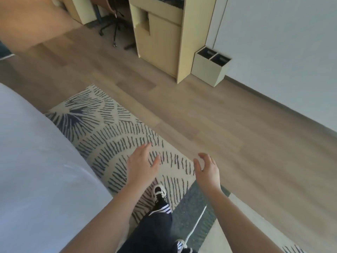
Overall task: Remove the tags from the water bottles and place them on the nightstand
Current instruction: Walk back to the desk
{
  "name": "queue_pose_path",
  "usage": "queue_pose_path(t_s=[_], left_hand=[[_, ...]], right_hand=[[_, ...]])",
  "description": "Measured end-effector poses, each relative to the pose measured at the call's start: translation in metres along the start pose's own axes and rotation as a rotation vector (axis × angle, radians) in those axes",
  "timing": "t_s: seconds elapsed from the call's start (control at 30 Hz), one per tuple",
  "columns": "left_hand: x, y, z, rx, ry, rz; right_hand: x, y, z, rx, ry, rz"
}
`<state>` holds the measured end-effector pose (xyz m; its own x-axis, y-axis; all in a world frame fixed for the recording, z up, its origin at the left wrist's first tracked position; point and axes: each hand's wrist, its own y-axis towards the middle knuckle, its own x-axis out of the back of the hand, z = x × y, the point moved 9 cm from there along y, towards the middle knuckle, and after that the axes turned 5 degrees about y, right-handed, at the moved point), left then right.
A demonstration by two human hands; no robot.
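No water bottle, tag or nightstand shows in this view. My left hand hangs over the patterned rug, palm down, fingers spread and holding nothing. A little to its right, my right hand is also empty, with its fingers loosely curled and apart. Both forearms reach in from the bottom of the frame. Below the hands I see my legs in dark trousers and black-and-white shoes, stepping on the rug.
A bed with a white cover fills the left side. A light wood cabinet stands ahead, with a two-part bin beside it against the white wall. An office chair base sits further back on the wooden floor.
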<state>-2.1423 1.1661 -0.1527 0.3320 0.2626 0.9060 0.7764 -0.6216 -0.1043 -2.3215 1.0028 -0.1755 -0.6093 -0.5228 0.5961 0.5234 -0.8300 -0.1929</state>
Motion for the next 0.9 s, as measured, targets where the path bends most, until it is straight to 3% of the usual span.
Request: queue_pose_path(t_s=[0.2, 0.57, 0.9], left_hand=[[0.014, 0.107, 0.038, 0.104, -0.003, -0.036], [0.094, 0.322, 0.099, 0.259, -0.015, -0.097], [0.121, 0.52, 0.137, 0.334, 0.006, -0.118]], right_hand=[[-0.06, 0.117, 0.057, 0.08, -0.047, 0.116], [-0.159, 0.315, 0.244, 0.317, -0.124, 0.212], [-0.242, 0.514, 0.325, 0.344, -0.129, 0.283]])
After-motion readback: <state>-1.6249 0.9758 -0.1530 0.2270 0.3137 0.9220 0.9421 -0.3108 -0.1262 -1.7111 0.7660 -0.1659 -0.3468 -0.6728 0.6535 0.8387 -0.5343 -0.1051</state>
